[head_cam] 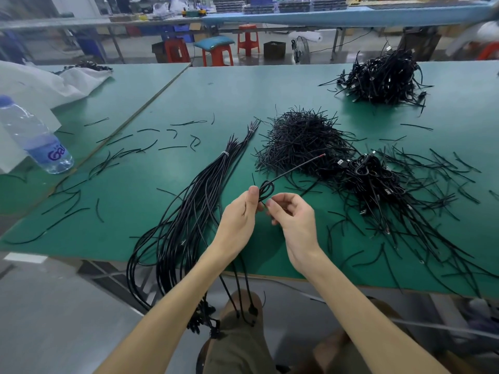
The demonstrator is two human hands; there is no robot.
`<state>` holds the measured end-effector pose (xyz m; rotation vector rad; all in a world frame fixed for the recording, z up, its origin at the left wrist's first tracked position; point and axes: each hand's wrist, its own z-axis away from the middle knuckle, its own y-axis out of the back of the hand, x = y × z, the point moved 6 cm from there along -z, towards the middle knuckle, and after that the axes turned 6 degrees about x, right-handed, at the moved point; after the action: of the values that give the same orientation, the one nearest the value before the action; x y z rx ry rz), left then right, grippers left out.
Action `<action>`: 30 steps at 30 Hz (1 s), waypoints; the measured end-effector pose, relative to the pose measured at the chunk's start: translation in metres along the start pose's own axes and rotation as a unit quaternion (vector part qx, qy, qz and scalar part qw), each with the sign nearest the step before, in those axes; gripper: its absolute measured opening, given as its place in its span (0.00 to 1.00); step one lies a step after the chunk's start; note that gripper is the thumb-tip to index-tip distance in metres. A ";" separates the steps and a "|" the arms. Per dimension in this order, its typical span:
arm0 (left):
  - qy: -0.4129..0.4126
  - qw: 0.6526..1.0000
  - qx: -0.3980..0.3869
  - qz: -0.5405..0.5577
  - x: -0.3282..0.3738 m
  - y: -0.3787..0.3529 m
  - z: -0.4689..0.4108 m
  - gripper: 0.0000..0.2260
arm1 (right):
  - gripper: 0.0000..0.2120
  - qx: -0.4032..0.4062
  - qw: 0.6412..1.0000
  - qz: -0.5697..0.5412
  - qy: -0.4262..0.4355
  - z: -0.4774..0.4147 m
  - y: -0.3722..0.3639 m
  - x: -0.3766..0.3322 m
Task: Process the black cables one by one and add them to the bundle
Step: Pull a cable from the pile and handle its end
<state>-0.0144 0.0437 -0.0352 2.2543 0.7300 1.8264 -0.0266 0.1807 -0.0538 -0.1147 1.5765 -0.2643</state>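
My left hand (pixel 239 218) grips a black cable (pixel 293 170) at a small loop, thumb pressed against the loop. The cable's free end, with a red tip, sticks up and to the right. My right hand (pixel 293 218) pinches the same cable just below the loop. To the left lies the bundle (pixel 199 190) of long black cables, tied with white bands, its lower ends hanging over the table's front edge. A tangled heap of coiled black cables with plugs (pixel 378 184) sits to the right of my hands.
A mound of short black ties (pixel 302 139) lies behind my hands, and another cable heap (pixel 383 76) at the far right. Loose ties litter the green table (pixel 221 98). A water bottle (pixel 35 139) and white bags (pixel 40 85) sit at the left.
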 end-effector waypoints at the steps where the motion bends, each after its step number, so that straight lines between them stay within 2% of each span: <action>1: 0.000 1.000 -0.001 -0.005 0.001 0.000 0.000 0.25 | 0.05 -0.003 1.000 -0.003 -0.001 0.000 0.000 0.000; 7: 0.004 1.000 0.018 0.011 0.002 0.005 -0.002 0.24 | 0.07 -0.032 0.999 0.003 -0.004 0.000 -0.004 0.001; 12: 0.014 0.999 0.016 0.038 0.003 0.005 -0.005 0.23 | 0.15 -0.046 0.999 -0.004 -0.012 0.002 -0.009 -0.001; 14: 0.019 0.999 -0.007 0.048 0.002 0.003 -0.005 0.24 | 0.18 -0.054 0.998 -0.006 -0.011 0.003 -0.010 -0.003; 17: 0.027 0.995 -0.045 0.081 0.000 -0.002 -0.004 0.25 | 0.17 -0.093 0.996 -0.007 0.009 0.005 -0.014 -0.008; 23: 0.032 0.995 -0.043 0.088 -0.004 0.000 -0.003 0.28 | 0.15 -0.133 0.991 -0.010 0.004 0.008 -0.018 -0.010; 27: 0.045 0.990 -0.051 0.125 -0.004 -0.001 -0.004 0.19 | 0.18 -0.122 0.992 0.016 -0.006 0.008 -0.019 -0.009; 30: 0.051 0.988 -0.032 0.145 -0.005 0.002 -0.005 0.18 | 0.18 -0.117 0.992 0.047 0.004 0.009 -0.020 -0.008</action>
<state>-0.0190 0.0388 -0.0381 2.3413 0.3634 2.0714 -0.0193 0.1627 -0.0418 -0.2209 1.6120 -0.0053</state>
